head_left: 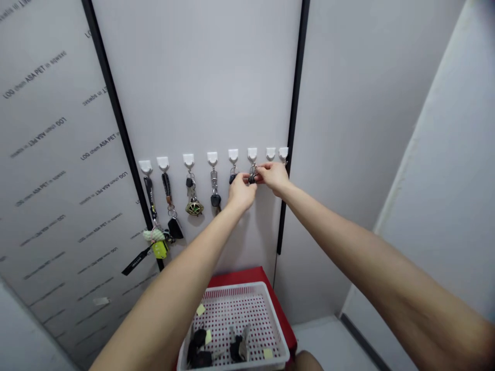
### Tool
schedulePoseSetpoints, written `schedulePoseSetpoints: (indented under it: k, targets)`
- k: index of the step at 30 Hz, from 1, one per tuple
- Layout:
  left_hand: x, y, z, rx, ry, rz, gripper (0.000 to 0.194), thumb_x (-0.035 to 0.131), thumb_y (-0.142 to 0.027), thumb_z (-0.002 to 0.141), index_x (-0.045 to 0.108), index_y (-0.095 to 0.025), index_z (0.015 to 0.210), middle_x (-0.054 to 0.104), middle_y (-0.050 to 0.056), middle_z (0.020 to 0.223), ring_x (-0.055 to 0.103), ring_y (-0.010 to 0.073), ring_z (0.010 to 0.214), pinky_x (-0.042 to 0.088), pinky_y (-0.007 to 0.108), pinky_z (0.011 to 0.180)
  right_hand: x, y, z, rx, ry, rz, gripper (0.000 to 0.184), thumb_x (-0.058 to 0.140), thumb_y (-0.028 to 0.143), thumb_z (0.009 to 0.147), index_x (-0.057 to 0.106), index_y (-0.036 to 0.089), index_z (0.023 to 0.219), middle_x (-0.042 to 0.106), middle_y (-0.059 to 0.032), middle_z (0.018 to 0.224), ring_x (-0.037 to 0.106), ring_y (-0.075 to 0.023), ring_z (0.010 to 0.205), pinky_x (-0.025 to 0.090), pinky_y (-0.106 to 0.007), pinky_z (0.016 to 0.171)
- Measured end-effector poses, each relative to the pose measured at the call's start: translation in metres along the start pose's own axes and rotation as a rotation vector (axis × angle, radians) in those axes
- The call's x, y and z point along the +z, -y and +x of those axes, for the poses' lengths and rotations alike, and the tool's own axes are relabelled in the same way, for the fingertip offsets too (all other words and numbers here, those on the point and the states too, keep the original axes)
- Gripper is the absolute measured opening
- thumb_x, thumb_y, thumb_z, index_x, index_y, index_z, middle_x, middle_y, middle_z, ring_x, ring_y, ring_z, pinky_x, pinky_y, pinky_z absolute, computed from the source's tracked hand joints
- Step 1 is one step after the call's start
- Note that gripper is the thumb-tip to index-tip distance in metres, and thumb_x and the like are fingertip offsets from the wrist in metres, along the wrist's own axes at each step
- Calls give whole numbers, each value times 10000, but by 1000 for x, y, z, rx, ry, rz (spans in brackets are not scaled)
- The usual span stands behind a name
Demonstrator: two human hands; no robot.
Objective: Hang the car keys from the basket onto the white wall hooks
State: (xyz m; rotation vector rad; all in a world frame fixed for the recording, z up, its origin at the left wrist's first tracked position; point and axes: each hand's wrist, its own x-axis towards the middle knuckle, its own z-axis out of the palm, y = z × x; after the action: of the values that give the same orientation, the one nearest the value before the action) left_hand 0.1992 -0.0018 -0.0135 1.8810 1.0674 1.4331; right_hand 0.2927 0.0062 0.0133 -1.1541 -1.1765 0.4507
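"Where are the hands?"

"Up at the wall. The left hand [240, 191] and the right hand [274, 176] both pinch a small dark key [251, 178], fingers closed on it. It hangs under the sixth white hook [252, 153]."

"What else?"

"More keys on hooks to the left. A white basket [270, 304] with keys sits below on a red stand [235, 277]."

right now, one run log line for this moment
left hand: on key set | right hand: on same key set at sixth hook | two right hooks bare | basket: more keys
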Motion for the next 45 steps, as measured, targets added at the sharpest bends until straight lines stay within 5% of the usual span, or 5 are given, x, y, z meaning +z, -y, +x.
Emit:
schedulePoseSetpoints:
  k: [6,12,16,36,45]
  targets:
    - [-22,39,-59,6,261,-29,324,484,-148,601,445,-147,923,497,61,948,497,84,664,391,241,648,-8,-46,-45,-216,-57,-290,272,415,172,616,488,138,876,530,-31,735,483,-79,529,414,-254,540]
    - [-53,124,-156,-238,827,204,205,485,-175,575,533,-151,773,562,5,707,486,100,631,380,204,588,-2,-129,-181,-245,1009,-567,293,429,113,581,552,158,843,570,-24,721,491,-103,642,377,-213,608]
    - [-60,157,-201,-266,917,478,268,506,-146,510,550,-174,773,563,4,707,484,123,643,363,208,585,8,-166,-231,-293,1259,-655,306,475,144,563,554,183,856,563,-34,817,477,-138,775,349,-229,682]
    - [-30,169,-193,-512,571,-244,209,473,-157,581,492,-121,786,540,23,776,481,93,677,369,228,671,2,-153,-206,709,697,236,200,489,304,622,347,164,643,487,54,524,499,-62,500,378,-205,509]
    - [-35,150,-176,-487,554,-390,119,477,-189,573,514,-129,669,520,-17,639,451,87,625,340,215,630,7,-136,-196,639,620,298,237,528,332,581,389,143,613,489,56,454,447,-29,420,340,-160,442]
